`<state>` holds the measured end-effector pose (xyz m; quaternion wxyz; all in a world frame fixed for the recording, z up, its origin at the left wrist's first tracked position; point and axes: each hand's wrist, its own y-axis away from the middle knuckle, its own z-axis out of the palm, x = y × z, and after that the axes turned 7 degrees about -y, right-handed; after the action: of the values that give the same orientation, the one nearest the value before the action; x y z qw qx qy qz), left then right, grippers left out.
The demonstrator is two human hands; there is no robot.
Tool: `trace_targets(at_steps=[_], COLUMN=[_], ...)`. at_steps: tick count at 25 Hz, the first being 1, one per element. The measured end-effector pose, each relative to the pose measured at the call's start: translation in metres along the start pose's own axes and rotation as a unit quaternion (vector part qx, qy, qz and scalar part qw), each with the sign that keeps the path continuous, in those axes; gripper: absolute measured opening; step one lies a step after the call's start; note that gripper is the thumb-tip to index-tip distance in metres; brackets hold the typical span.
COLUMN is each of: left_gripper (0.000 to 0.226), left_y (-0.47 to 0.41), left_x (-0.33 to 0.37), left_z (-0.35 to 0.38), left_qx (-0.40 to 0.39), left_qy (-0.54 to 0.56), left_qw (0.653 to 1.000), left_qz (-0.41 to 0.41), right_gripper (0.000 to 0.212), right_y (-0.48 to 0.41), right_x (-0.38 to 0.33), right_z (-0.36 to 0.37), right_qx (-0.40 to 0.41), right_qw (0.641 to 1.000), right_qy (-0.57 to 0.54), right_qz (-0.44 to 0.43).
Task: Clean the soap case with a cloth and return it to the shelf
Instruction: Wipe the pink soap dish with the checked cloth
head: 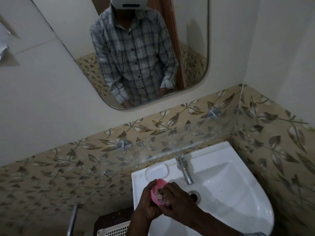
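A pink soap case (159, 184) is held over the left edge of the white sink (238, 193). My left hand (150, 203) wraps around the case from below and the left. My right hand (177, 198) presses a small patterned cloth (161, 197) into the case's open hollow. Most of the cloth is hidden under my fingers. The glass shelf (170, 147) runs along the wall above the sink, held by two chrome brackets, with nothing on it.
A chrome tap (185, 169) stands at the sink's back, with the drain (194, 195) below it. A mirror (136, 53) hangs above. A white perforated basket (114, 229) and a metal pipe (72, 220) sit at the lower left.
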<state>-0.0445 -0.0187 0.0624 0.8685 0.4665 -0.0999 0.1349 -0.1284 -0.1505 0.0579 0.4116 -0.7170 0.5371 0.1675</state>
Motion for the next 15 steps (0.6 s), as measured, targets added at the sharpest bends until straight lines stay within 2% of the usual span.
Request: trace_targets(at_steps=[2,5,8,11,13,15], left_gripper=[0.07,0.08,0.086,0.079,0.073,0.067], left_y=[0.0,0.0,0.001,0.008,0.013,0.014], left_x=[0.002,0.001,0.0,0.001,0.0,0.0], left_z=[-0.004,-0.01,-0.003,0.006,0.007,0.008], left_qx=[0.008,0.016,-0.017,-0.064,-0.058,-0.01], left_qy=[-0.009,-0.038,-0.032,-0.032,-0.045,-0.057], left_qw=[1.0,0.999,0.998,0.997,0.997,0.997], left_qz=[0.008,0.026,0.049,0.037,0.035,0.045], right_gripper=[0.045,0.048,0.043,0.043,0.041,0.031], right_y=[0.006,0.009,0.005,0.005,-0.004,-0.02], right_x=[0.004,0.024,0.031,0.036,0.048,0.06], right_z=[0.0,-0.016,-0.02,-0.018,-0.033,-0.05], right_qx=[-0.038,-0.099,-0.083,-0.135,-0.174,-0.126], right_qw=[0.997,0.98,0.982,0.967,0.959,0.979], right_qy=[-0.02,0.027,0.01,0.021,0.039,0.028], right_qz=[-0.057,-0.17,-0.17,-0.216,-0.221,-0.159])
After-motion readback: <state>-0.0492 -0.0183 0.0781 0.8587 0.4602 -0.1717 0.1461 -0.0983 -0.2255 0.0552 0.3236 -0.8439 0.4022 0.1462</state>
